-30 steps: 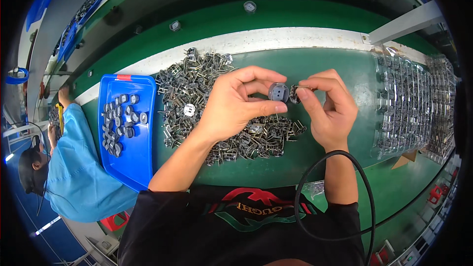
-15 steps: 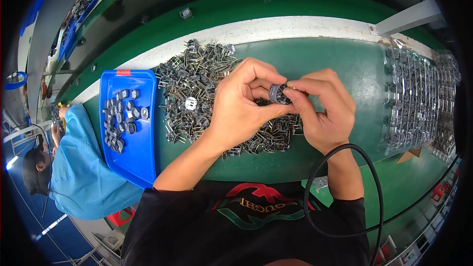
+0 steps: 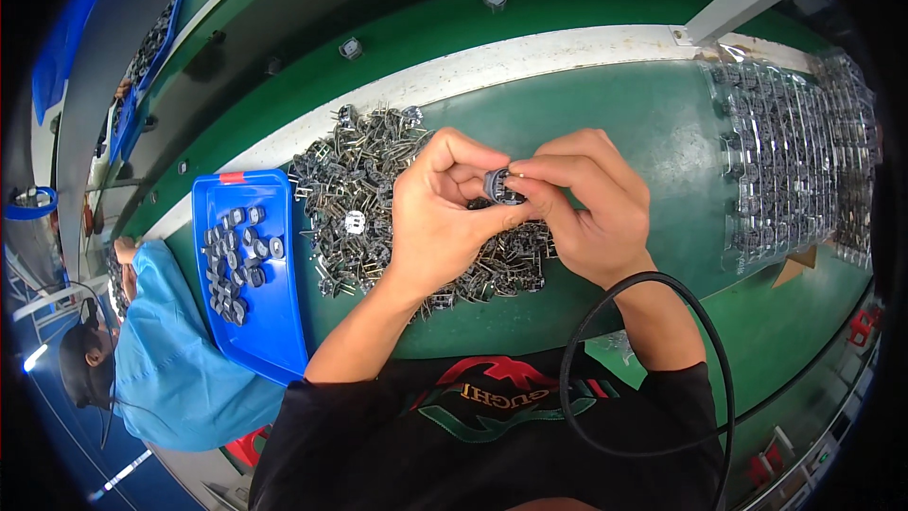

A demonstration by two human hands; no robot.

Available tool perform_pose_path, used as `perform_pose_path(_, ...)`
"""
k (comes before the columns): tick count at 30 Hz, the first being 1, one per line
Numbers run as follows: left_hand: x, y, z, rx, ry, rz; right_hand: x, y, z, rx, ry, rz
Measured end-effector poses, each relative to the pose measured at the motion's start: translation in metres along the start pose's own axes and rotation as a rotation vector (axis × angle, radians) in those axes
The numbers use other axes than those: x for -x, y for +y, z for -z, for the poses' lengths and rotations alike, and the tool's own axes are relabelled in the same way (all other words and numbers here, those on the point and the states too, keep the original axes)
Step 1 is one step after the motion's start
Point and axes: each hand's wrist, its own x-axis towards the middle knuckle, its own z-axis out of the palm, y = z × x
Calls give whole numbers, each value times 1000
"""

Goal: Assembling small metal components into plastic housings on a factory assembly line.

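Between the thumb and fingers of my left hand (image 3: 433, 222) is a small grey round plastic housing (image 3: 494, 185), its dark open side facing right. My right hand (image 3: 602, 206) is closed in a pinch at that open side, with a small brass-coloured metal piece (image 3: 515, 173) showing at the fingertips. How far the piece sits inside the housing is hidden by the fingers. Behind and below my hands spreads a heap of small dark parts with metal prongs (image 3: 364, 166). One round white part (image 3: 355, 221) lies face up on it.
At the left, a blue tray (image 3: 270, 345) holds several grey housings (image 3: 232, 255). Clear plastic packs of parts (image 3: 771, 161) are stacked at the right. A black cable (image 3: 724, 350) loops over my right forearm. Another person in a blue top (image 3: 184, 350) sits at the far left.
The view has tilted slightly, so the bench appears shifted. My hands stay together on the housing, which has turned a little, its open side now more toward my right fingers.
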Motion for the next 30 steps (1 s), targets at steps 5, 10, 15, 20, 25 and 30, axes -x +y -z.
perform_pose_path(5, 0, -3, 7, -63, -14, -42, 0, 4, -6, 117, 3, 98)
perform_pose_path(10, -1, 10, 7, -28, -60, 109, 7, 7, 4, 188, 40, 108)
perform_pose_path(15, -17, 18, 11, 8, 42, 99, 2, 12, 9, -239, -48, -25)
perform_pose_path(20, -79, 35, 7, -337, 13, -12, 5, 33, 32, 1, -300, -79)
perform_pose_path(25, -206, 13, 23, -635, 66, -53, 20, 43, 30, 120, -659, 29)
perform_pose_path(30, -296, -29, 61, -1092, 192, -186, 14, 44, 18, 24, -772, -7)
